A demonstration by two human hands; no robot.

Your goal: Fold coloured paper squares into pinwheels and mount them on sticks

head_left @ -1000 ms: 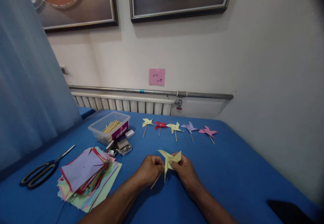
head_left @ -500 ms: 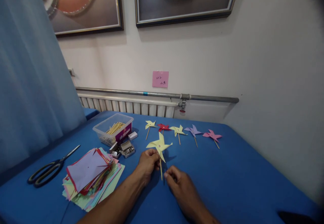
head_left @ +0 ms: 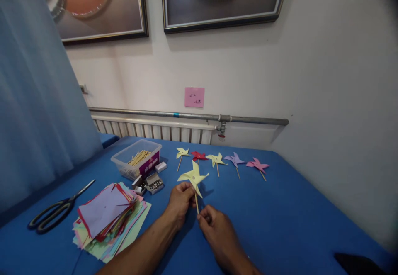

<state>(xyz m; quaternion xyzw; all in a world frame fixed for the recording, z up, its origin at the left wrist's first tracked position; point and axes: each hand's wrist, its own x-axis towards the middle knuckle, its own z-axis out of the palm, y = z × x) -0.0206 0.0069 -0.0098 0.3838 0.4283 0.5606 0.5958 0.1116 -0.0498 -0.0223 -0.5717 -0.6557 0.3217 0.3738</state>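
A pale yellow paper pinwheel (head_left: 194, 178) on a thin wooden stick stands nearly upright in front of me. My left hand (head_left: 183, 199) is closed around the upper stick, just under the blades. My right hand (head_left: 214, 225) pinches the stick's lower end between thumb and finger. Behind them lies a row of finished-looking pinwheels: a yellow pinwheel (head_left: 182, 153), a red pinwheel (head_left: 198, 156), another yellow pinwheel (head_left: 216, 159), a purple pinwheel (head_left: 235, 160) and a pink pinwheel (head_left: 257, 165). Part of the held stick is hidden by my fingers.
Left on the blue table (head_left: 280, 217) are a stack of coloured paper (head_left: 105, 212), black-handled scissors (head_left: 59, 210), a clear tub (head_left: 124, 155) of wooden sticks and an open small box (head_left: 154, 183) of metal pins. A dark object (head_left: 357, 263) lies at lower right.
My right hand has moved up and left to the stick's lower end and now grips it. The stick's bottom has tilted slightly. The left hand keeps its hold.
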